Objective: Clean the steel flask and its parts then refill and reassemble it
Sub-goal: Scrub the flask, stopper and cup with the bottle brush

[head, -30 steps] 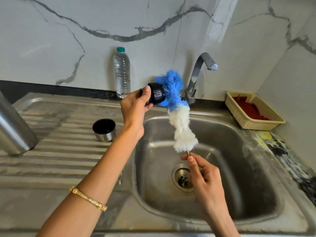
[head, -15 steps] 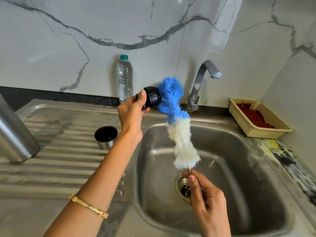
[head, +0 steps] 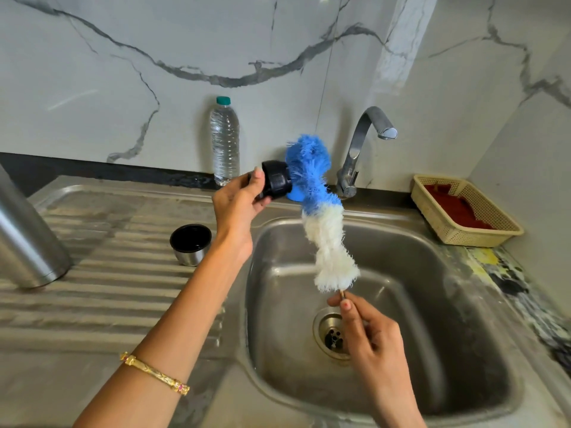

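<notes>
Scrubbing away over the sink (head: 463,393) here: the left hand (head: 236,208) grips the black flask stopper (head: 276,183), thumb and fingers curled round it, held up above the sink's back-left corner. The blue end of a fluffy blue-and-white bottle brush (head: 324,230) is pressed right against the stopper's open end. The right hand (head: 370,332) pinches the thin brush handle just below the white bristles, above the drain (head: 333,336).

Over on the ribbed steel draining surface (head: 92,304), the steel flask body (head: 26,239) stands at the far left edge, only partly in view. The small steel cup lid (head: 190,244) with its black inside sits mouth-up, just beside the left wrist. A water bottle (head: 224,140) with a green cap stands against the marble wall, a tap (head: 361,143) right of it, and a cream basket (head: 463,211) holding something red sits by the sink's right corner.
</notes>
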